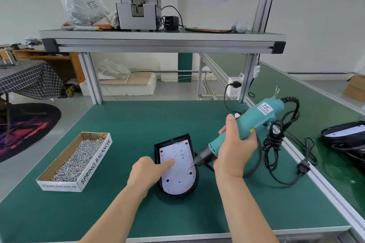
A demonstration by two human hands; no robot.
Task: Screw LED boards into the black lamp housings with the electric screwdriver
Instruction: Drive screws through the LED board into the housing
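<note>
head view: single camera, looks down on the workbench
left hand (145, 173): index finger straight, tip pressing on LED board; other fingers tucked under, holding nothing
right hand (235, 148): wrapped round the grip of the electric screwdriver, thumb up along the body
electric screwdriver (256, 122): teal body, black nose, tilted with its bit pointing down-left; bit tip (188, 168) at the right edge of the board; cannot tell if a screw is on the tip
LED board (177, 173): white, red dots, lying inside the housing
black lamp housing (157, 151): flat on the green table mat (138, 120), centre front, rounded end toward the person
cord (274, 142): black, bundled just right of the right hand, plug lying on the mat
screw box (96, 162): cardboard, marked SPRING BALANCER, left of the housing and apart from it, holding loose silver screws (77, 160)
second housing (343, 134): far right edge, partly cut off
shelf (162, 35): overhead, carries a grey screw feeder (138, 6) and a clear bag of screws (85, 6)
socket block (234, 89): on the right post, one plug in it
</note>
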